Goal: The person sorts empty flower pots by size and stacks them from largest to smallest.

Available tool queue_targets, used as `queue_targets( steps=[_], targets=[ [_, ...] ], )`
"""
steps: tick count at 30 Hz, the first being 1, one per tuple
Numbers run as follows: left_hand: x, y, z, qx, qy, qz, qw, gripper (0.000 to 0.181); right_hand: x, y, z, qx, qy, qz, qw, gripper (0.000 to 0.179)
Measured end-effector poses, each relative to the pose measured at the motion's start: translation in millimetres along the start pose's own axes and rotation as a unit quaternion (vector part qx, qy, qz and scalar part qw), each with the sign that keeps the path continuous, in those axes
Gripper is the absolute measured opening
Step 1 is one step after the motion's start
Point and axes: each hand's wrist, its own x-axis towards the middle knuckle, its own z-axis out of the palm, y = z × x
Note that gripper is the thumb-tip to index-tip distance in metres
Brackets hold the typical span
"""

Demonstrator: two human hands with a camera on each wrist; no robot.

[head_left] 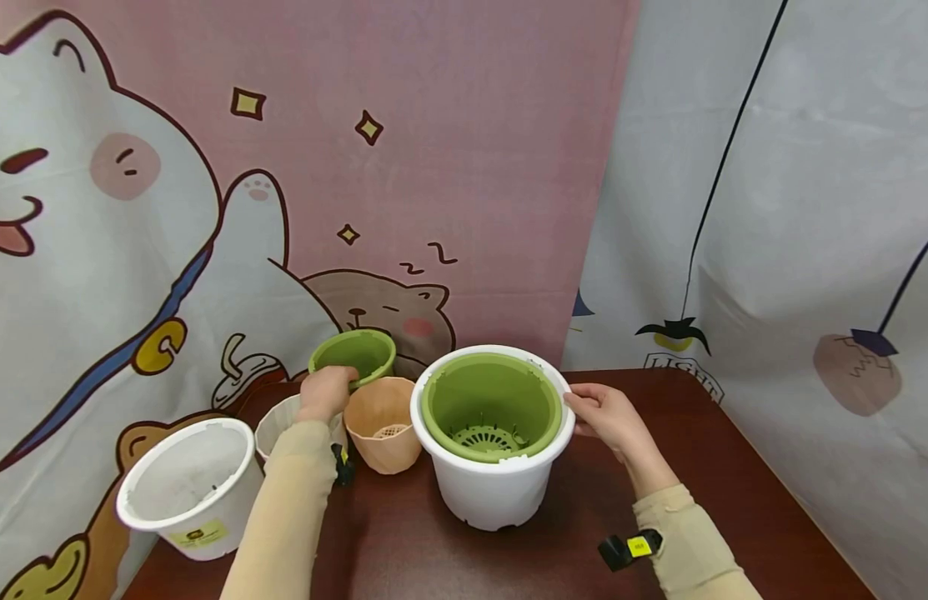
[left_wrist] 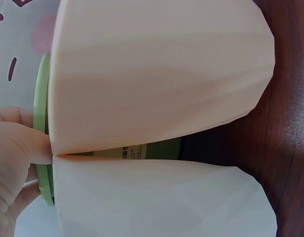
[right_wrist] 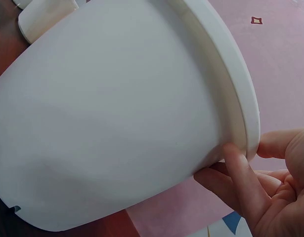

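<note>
Person's left hand point(head_left: 328, 392) pinches a green pot point(head_left: 368, 353) behind a peach pot point(head_left: 387, 454) and off-white pot point(left_wrist: 161, 202) while the right hand point(head_left: 608, 418) grips a white pot point(head_left: 494, 496), second green pot point(head_left: 494, 396) nested inside, on a dark table point(head_left: 418, 554).

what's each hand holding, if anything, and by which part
The left hand grips the rear green pot by its rim; the right hand grips the white pot holding a slotted green pot, by the white rim's right side.
</note>
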Motion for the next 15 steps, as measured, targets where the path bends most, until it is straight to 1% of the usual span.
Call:
queue_targets(
  steps=[5, 10, 15],
  targets=[
    [0.8, -1.1, 2.0, 0.003, 0.016, -0.003, 0.9999, 0.026, -0.2, 0.3, -0.3, 0.003, -0.002, -0.001, 1.0000, 0.048],
    [1.6, -1.9, 2.2, 0.015, 0.032, 0.002, 0.9994, 0.024, -1.1, 0.1, -0.2, 0.001, -0.001, -0.002, 1.0000, 0.048],
    [1.3, 0.4, 0.6, 0.021, 0.040, -0.004, 0.9990, 0.024, -0.9, 0.5, 0.0, 0.000, 0.000, -0.003, 1.0000, 0.048]
  ],
)
